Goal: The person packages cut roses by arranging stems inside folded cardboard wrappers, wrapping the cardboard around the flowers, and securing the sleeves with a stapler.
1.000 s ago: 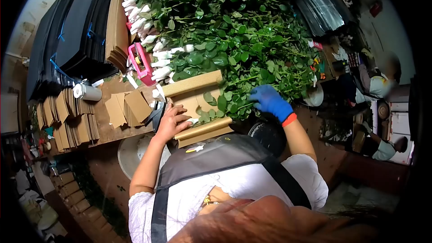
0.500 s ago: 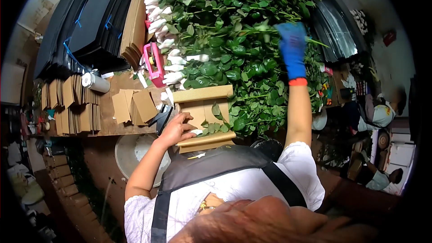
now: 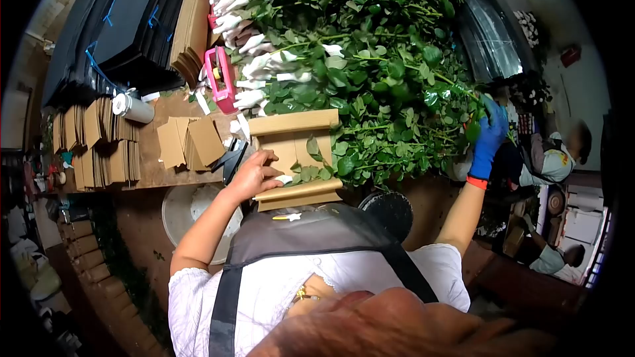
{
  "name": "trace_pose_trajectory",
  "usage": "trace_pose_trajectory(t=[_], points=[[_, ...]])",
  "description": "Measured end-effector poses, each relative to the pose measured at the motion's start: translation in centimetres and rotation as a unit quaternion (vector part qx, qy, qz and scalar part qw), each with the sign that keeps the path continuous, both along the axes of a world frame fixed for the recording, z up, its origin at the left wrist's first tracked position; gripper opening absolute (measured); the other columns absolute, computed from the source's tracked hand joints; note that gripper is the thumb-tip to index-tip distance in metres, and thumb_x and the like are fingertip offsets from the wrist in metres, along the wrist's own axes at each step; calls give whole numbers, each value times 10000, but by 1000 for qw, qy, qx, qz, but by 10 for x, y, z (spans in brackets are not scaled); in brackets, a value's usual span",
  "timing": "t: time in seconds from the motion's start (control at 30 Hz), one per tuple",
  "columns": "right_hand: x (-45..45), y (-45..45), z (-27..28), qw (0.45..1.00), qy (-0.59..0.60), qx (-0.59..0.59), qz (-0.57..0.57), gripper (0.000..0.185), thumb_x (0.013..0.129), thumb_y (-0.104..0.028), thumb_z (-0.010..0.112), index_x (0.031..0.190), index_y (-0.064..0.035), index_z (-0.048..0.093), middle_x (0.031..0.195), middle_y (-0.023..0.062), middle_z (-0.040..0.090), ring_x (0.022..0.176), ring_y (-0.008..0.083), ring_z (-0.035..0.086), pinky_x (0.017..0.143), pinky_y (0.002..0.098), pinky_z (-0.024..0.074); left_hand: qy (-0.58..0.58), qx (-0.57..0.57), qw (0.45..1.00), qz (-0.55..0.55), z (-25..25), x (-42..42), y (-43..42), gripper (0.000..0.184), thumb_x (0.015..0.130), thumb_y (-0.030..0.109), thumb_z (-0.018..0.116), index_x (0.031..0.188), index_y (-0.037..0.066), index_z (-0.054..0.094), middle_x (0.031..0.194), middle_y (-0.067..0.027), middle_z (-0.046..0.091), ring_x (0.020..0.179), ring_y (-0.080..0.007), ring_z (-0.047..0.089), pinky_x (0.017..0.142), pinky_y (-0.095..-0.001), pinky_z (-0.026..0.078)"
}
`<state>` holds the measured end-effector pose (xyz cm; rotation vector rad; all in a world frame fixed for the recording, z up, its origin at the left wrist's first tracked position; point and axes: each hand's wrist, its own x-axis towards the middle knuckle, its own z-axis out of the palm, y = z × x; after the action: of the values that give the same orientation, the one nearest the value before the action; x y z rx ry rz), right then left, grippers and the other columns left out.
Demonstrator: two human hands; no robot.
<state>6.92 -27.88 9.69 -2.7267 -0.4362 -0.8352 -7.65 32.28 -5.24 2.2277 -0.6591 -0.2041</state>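
Observation:
My bare left hand (image 3: 255, 175) rests at the left end of a cardboard wrapper (image 3: 284, 147), its fingers over a white-sleeved flower head (image 3: 283, 179) lying inside. Leaves of that stem (image 3: 316, 173) reach right across the cardboard. At the right edge of the pile my right hand (image 3: 491, 125), in a blue glove with an orange cuff, is closed around the lower end of a leafy rose stem (image 3: 436, 74). That stem stretches left over the heap of green stems (image 3: 370, 112). White-sleeved flower heads (image 3: 251, 98) line the pile's left side.
A pink tape dispenser (image 3: 219, 79), loose cardboard pieces (image 3: 188, 142), a white cup (image 3: 133, 108) and cardboard stacks (image 3: 106, 122) are on the table's left. Black sheets (image 3: 142, 23) stand behind. A black stool (image 3: 389, 215) is below the edge. Two people (image 3: 552, 158) are at far right.
My right hand reached up over the pile, took hold of a stem, and has moved right and down with it. My left hand has stayed at the wrapper.

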Motion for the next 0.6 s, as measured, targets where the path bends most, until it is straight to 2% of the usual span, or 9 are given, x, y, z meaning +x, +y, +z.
trace_pose_trajectory(t=[0.03,0.07,0.2,0.37,0.47,0.5,0.53,0.57,0.6], points=[[-10,7,9,1000,12,7,20,345,874,-32,610,1209,-66,683,1186,114,686,1087,257,640,974,366,481,-16,-3,1000,-3,1,0,0,283,706,234,837,928,68,779,1149,-132,596,1119,-306,559,945,-406,480],[-19,15,16,995,33,-95,13,320,890,-47,595,1199,-44,679,1193,97,688,1113,211,628,980,354,477,-5,-1,1000,-2,2,-1,-1,283,708,233,836,931,68,779,1147,-132,597,1120,-308,559,947,-405,479],[-32,-35,14,985,-74,114,-104,310,919,-59,549,1207,-48,663,1177,124,679,1111,278,623,1021,398,460,14,-4,1000,-3,-3,1,1,278,717,233,830,935,68,779,1148,-132,600,1123,-312,559,957,-405,472],[-49,-79,-29,986,54,81,-134,324,962,-84,502,1254,-18,625,1248,124,641,1144,261,607,1037,366,451,3,5,1000,-1,0,1,-1,260,697,235,848,894,77,785,1144,-119,600,1114,-302,561,944,-394,478],[-67,-100,-62,978,192,46,-62,336,987,-99,474,1282,0,603,1291,124,618,1163,250,597,1047,346,446,19,24,1000,2,2,0,0,487,700,253,855,1130,77,709,1183,-127,601,1157,-319,549,978,-417,467],[-65,-25,-27,929,226,281,85,316,983,-96,482,1247,3,626,1256,127,635,1156,242,599,1031,344,449,14,31,999,7,3,2,-1,555,697,259,858,1190,76,682,1207,-132,602,1172,-326,545,986,-421,466],[-72,2,-26,863,308,398,55,305,949,-78,503,1201,17,647,1203,130,658,1138,232,607,1008,342,456,46,-1,998,34,2,3,-2,771,665,257,884,1336,62,558,1323,-151,578,1235,-344,531,1027,-429,454],[-74,3,-47,903,284,313,81,299,890,-58,542,1146,0,684,1147,119,688,1083,223,632,965,347,481,39,18,998,43,-1,0,-1,871,631,226,909,1384,54,509,1373,-160,567,1271,-344,527,1058,-425,439],[-82,48,-18,925,300,195,127,277,858,-61,603,1118,-15,690,1158,124,693,1067,253,650,947,353,500,109,-52,989,82,0,-2,-3,888,621,215,916,1392,55,505,1349,-158,586,1270,-341,531,1061,-427,436]])
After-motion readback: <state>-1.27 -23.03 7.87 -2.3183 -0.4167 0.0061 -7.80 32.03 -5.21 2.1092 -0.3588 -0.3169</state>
